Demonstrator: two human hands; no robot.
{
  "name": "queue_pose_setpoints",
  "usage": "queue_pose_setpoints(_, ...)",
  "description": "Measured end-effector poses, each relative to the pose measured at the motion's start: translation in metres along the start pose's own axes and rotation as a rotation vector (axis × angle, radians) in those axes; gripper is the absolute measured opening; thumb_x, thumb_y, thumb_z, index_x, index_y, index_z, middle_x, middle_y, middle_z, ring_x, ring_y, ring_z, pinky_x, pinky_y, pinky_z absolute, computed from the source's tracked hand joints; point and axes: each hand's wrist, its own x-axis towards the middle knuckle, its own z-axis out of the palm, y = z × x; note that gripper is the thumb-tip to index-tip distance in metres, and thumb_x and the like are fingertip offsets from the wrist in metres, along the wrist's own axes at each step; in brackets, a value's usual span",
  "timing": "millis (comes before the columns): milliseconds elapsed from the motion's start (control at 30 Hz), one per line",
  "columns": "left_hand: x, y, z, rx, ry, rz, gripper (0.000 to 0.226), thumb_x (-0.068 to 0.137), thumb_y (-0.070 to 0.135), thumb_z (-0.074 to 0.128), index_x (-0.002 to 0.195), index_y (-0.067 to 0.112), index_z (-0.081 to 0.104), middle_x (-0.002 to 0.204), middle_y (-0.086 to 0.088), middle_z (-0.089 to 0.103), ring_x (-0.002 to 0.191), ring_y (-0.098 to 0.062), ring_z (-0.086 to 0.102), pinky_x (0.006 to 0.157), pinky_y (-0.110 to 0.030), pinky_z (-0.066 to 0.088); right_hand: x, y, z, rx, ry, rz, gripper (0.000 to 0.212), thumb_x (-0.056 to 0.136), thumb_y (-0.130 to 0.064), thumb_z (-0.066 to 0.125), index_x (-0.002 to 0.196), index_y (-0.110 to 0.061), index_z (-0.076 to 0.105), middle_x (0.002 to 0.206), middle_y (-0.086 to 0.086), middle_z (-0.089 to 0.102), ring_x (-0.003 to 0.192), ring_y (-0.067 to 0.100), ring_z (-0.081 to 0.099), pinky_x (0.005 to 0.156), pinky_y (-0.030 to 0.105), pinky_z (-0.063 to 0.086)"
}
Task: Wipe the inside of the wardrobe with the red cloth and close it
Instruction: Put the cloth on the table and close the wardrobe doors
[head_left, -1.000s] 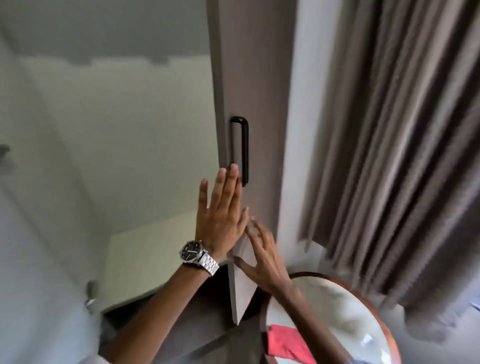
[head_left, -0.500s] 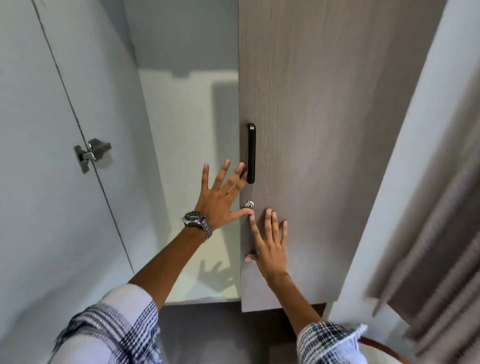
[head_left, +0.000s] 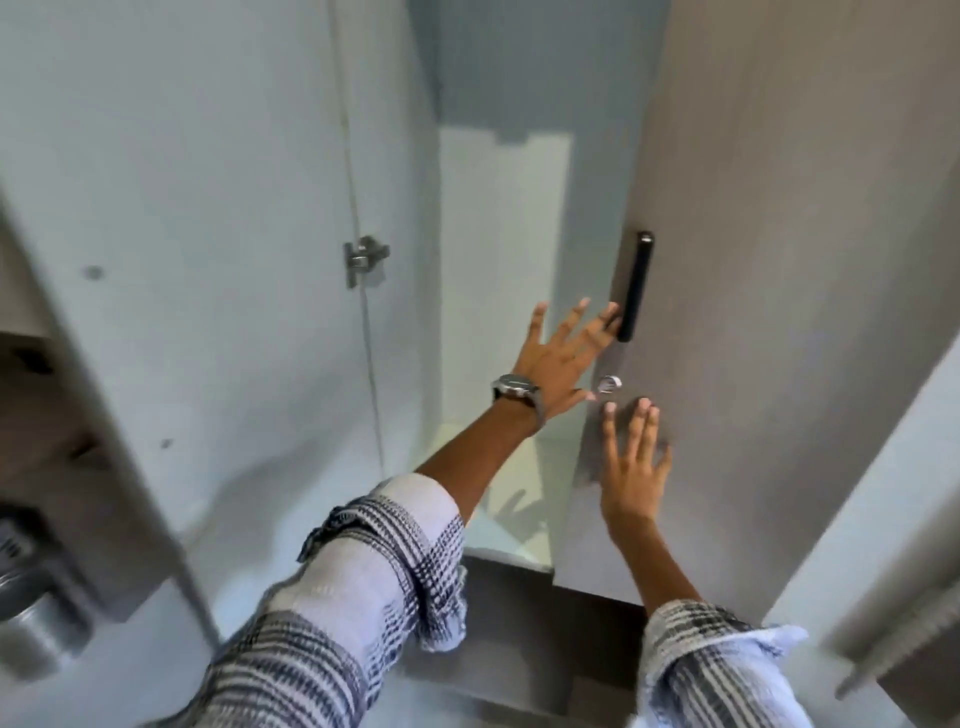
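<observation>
Currently both palms flat, fingers spread, holding nothing: left hand (head_left: 558, 358) near the black handle (head_left: 636, 286), right hand (head_left: 634, 457) on the wardrobe door (head_left: 779, 260). Door looks stiff, hinged, light; I'd push near the handle edge. Red cloth not visible. Pale interior (head_left: 498, 260) bare, dim room.

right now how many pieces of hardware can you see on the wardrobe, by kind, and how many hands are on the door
black pull handle: 1
round silver lock: 1
metal hinge: 1
hardware total: 3
hands on the wood-grain door: 2, left hand with open fingers near the handle, right hand flat below the lock
total: 5
</observation>
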Motion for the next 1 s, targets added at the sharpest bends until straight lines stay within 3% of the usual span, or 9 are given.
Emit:
queue_pose_setpoints(67,-0.024,-0.002,-0.032,-0.008,0.003,-0.079,0.092,0.092,0.065,0.048,0.16,0.016,0.009,0.17,-0.001,0.008,0.157,-0.023,0.005,0.121,-0.065,0.012,-0.004,0.004,-0.005,0.033,-0.041,-0.018,0.11,0.088,-0.023,0.076,0.162,-0.021,-0.005,0.168,0.022,-0.014,0.157,0.039,-0.003,0.116,0.069,0.029)
queue_pose_setpoints(133,-0.058,-0.009,-0.071,-0.032,0.146,-0.21,0.085,0.095,0.059,0.048,0.159,0.014,0.017,0.169,-0.004,0.016,0.157,-0.023,0.01,0.123,-0.059,0.015,-0.009,0.0,-0.007,0.107,-0.063,-0.006,0.115,0.085,-0.029,0.079,0.162,-0.023,-0.007,0.168,0.019,-0.018,0.157,0.038,-0.007,0.118,0.073,0.02)
queue_pose_setpoints(267,-0.143,-0.036,-0.148,-0.06,0.677,-0.439,0.073,0.092,0.042,0.06,0.153,0.009,0.036,0.163,-0.013,0.031,0.156,-0.028,0.01,0.127,-0.052,0.009,-0.033,-0.047,-0.012,0.349,-0.113,0.045,0.107,0.09,-0.039,0.073,0.162,-0.022,-0.003,0.168,0.021,-0.015,0.156,0.038,-0.007,0.115,0.077,0.018)
queue_pose_setpoints(367,-0.208,-0.071,-0.193,0.087,0.994,-0.733,0.078,0.088,0.044,0.066,0.15,0.006,0.038,0.161,-0.019,0.029,0.155,-0.038,0.009,0.127,-0.052,0.008,-0.061,-0.119,-0.028,0.56,-0.084,-0.102,0.107,0.088,-0.061,0.067,0.162,-0.023,0.0,0.168,0.022,-0.008,0.157,0.039,-0.002,0.118,0.071,0.018)
queue_pose_setpoints(500,-0.248,-0.114,-0.218,0.087,0.864,-1.085,0.082,0.094,0.048,0.061,0.152,-0.002,0.031,0.158,-0.022,0.036,0.149,-0.042,0.028,0.121,-0.059,0.025,-0.119,-0.225,-0.082,0.79,0.017,-0.559,0.131,0.066,-0.095,0.053,0.163,-0.022,0.006,0.17,0.017,0.0,0.159,0.031,0.001,0.123,0.06,0.016)
queue_pose_setpoints(600,-0.246,-0.114,-0.221,-0.106,0.854,-1.101,0.073,0.096,0.047,0.059,0.15,0.005,0.036,0.149,-0.013,0.051,0.13,-0.033,0.054,0.106,-0.049,0.046,-0.159,-0.283,-0.119,0.932,0.098,-0.745,0.127,0.072,-0.094,0.044,0.163,-0.014,0.005,0.171,0.013,-0.004,0.159,0.027,-0.005,0.124,0.061,0.014)
queue_pose_setpoints(700,-0.243,-0.104,-0.222,-0.093,0.874,-1.115,0.066,0.096,0.051,0.057,0.146,0.012,0.042,0.138,-0.005,0.058,0.111,-0.018,0.059,0.096,-0.034,0.039,-0.176,-0.305,-0.138,1.0,0.139,-0.709,0.104,0.089,-0.071,0.047,0.161,-0.004,0.014,0.17,0.016,0.001,0.159,0.028,-0.001,0.12,0.064,0.024)
queue_pose_setpoints(867,-0.231,-0.08,-0.223,-0.114,0.901,-0.949,0.054,0.093,0.047,0.062,0.132,0.01,0.054,0.122,-0.001,0.066,0.102,-0.01,0.058,0.086,-0.033,0.038,-0.172,-0.261,-0.114,0.958,0.343,-0.731,0.093,0.095,-0.055,0.047,0.161,-0.008,0.003,0.171,0.012,-0.004,0.157,0.034,0.012,0.118,0.063,0.029)
queue_pose_setpoints(1000,-0.197,-0.052,-0.209,-0.18,0.873,-0.69,0.06,0.089,0.052,0.062,0.127,0.007,0.053,0.115,-0.008,0.064,0.103,-0.022,0.06,0.083,-0.034,0.04,-0.145,-0.195,-0.082,0.934,0.54,-0.727,0.102,0.089,-0.038,0.062,0.162,-0.01,-0.003,0.169,0.018,0.003,0.156,0.037,0.018,0.118,0.06,0.031)
